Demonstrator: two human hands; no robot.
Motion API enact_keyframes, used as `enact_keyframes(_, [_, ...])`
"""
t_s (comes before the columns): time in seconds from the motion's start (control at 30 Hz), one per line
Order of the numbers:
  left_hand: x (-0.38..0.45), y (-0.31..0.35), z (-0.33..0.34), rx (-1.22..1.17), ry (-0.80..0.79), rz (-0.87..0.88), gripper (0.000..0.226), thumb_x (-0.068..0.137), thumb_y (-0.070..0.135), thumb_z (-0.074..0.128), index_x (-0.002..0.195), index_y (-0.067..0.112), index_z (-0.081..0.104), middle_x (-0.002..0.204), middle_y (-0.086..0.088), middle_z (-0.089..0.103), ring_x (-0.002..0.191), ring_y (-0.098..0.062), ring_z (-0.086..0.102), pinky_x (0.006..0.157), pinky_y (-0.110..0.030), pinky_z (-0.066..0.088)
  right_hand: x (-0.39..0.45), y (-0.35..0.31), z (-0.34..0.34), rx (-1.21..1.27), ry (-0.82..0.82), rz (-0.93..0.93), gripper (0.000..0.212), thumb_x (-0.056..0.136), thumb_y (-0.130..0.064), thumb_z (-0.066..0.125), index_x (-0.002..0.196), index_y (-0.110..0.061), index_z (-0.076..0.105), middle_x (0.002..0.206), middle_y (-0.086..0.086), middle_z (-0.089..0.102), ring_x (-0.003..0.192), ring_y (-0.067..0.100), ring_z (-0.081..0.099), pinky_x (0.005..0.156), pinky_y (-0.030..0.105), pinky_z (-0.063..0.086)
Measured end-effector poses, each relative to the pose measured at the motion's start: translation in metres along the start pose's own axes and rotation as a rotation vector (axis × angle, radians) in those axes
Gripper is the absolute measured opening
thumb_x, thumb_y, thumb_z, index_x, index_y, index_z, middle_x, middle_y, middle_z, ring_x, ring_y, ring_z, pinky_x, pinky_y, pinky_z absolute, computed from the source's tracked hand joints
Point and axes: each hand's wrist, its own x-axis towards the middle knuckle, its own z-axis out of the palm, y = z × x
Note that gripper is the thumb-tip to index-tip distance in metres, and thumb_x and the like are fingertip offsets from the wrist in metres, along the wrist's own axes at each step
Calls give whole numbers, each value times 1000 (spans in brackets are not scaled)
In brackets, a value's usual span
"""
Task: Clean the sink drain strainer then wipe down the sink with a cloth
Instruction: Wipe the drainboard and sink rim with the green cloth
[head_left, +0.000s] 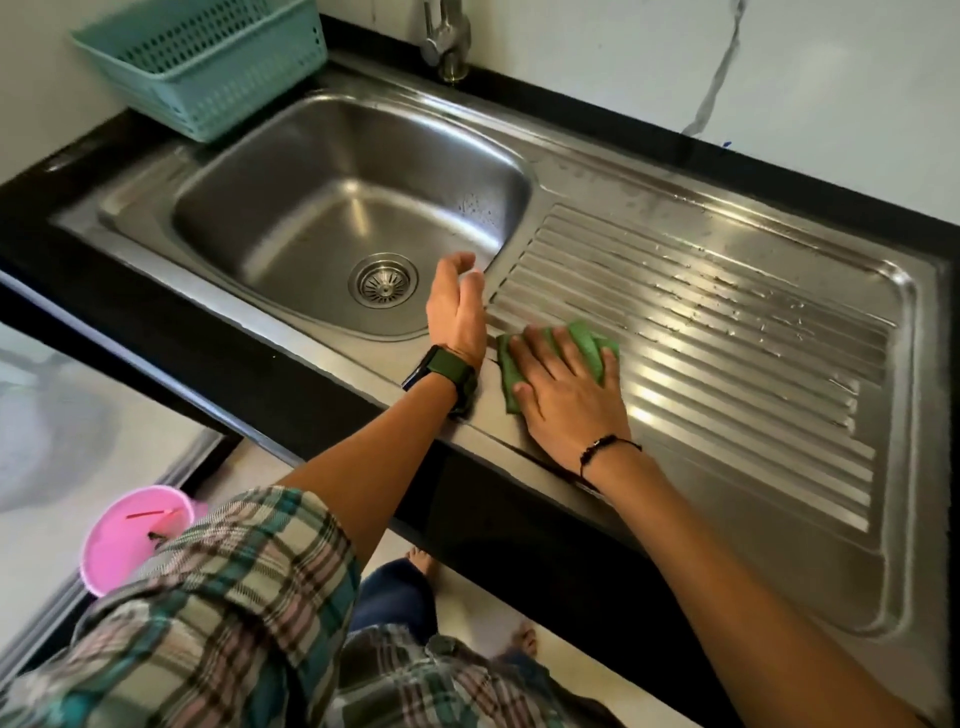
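Note:
A stainless steel sink (291, 171) has a round drain strainer (383, 283) seated in the bottom of its bowl. To the right lies the ribbed draining board (701, 322), wet with droplets. My right hand (566, 387) presses flat on a folded green cloth (587, 340) at the near left corner of the draining board. My left hand (457, 306) hovers with relaxed fingers over the bowl's right rim, holding nothing; a dark watch sits on its wrist.
A teal perforated basket (208, 62) stands on the black counter at the back left. A metal tap base (449, 39) rises behind the bowl. A pink bucket (130, 535) sits on the floor at the lower left.

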Motion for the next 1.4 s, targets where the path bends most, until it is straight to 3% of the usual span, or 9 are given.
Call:
enact_keyframes(0.13, [2, -5, 1, -28, -11, 14, 43, 77, 31, 37, 109, 8, 55, 100, 6, 57, 91, -11, 50, 74, -4, 38, 8, -9, 2, -23, 18, 43, 52, 92, -40, 17, 143, -37, 11, 155, -13, 14, 145, 15, 6, 111, 58, 1])
enact_keyframes(0.3, [3, -14, 3, -67, -100, -1, 41, 77, 37, 37, 108, 18, 54, 106, -7, 61, 97, -24, 55, 89, -41, 46, 34, -16, 8, -37, 26, 101, 52, 91, -44, 15, 142, -40, 7, 155, -13, 13, 145, 18, 4, 111, 57, -3])
enact_keyframes(0.47, [3, -21, 7, -111, -173, 40, 36, 79, 40, 33, 106, 26, 51, 97, 15, 57, 88, 10, 52, 81, -10, 41, 71, -27, 8, -65, -16, 200, 68, 87, -43, 36, 137, -39, -9, 154, -16, 0, 144, 16, -7, 113, 58, -3])
enact_keyframes(0.63, [6, -19, 8, -180, -241, -11, 38, 82, 33, 35, 112, 15, 51, 111, 0, 58, 97, 4, 54, 88, -13, 43, 96, -28, 1, -57, -41, 276, 60, 93, -38, 31, 145, -34, 0, 156, -15, -2, 144, 13, -10, 114, 55, -2])
enact_keyframes(0.77, [19, -9, 10, -171, -292, -12, 37, 84, 27, 35, 112, 9, 50, 119, -11, 58, 114, -20, 53, 100, -34, 43, 122, -29, -5, -76, -30, 354, 52, 97, -37, 24, 144, -38, 3, 156, -17, -1, 145, 14, -6, 114, 56, 2])
enact_keyframes(0.93, [33, -4, -1, -150, -379, 1, 31, 85, 27, 34, 108, 15, 51, 105, 1, 60, 92, -1, 56, 79, -8, 43, 128, -40, -12, -35, -61, 441, 54, 96, -36, 28, 145, -33, 5, 156, -14, -3, 145, 17, -7, 113, 58, 0])
enact_keyframes(1.1, [34, -9, -15, -82, -452, -40, 34, 89, 26, 35, 119, 16, 48, 120, -6, 57, 110, -19, 54, 98, -33, 43, 91, -68, -4, 21, -20, 542, 61, 93, -38, 32, 145, -34, 0, 156, -14, -6, 144, 15, -11, 115, 54, -5])
enact_keyframes(1.3, [35, -10, -14, -104, -491, -50, 37, 84, 32, 32, 116, 19, 47, 119, -7, 55, 107, -19, 53, 91, -31, 43, 87, -75, 1, -35, -40, 611, 67, 93, -38, 35, 144, -34, -8, 155, -15, -13, 143, 15, -15, 113, 54, -7])
enact_keyframes(1.4, [32, -10, -10, -137, -479, -52, 37, 83, 29, 35, 116, 19, 47, 122, -7, 53, 114, -19, 49, 102, -37, 38, 100, -66, 2, -75, -58, 606, 65, 94, -40, 34, 144, -36, -9, 155, -15, -15, 143, 15, -14, 113, 57, -2])
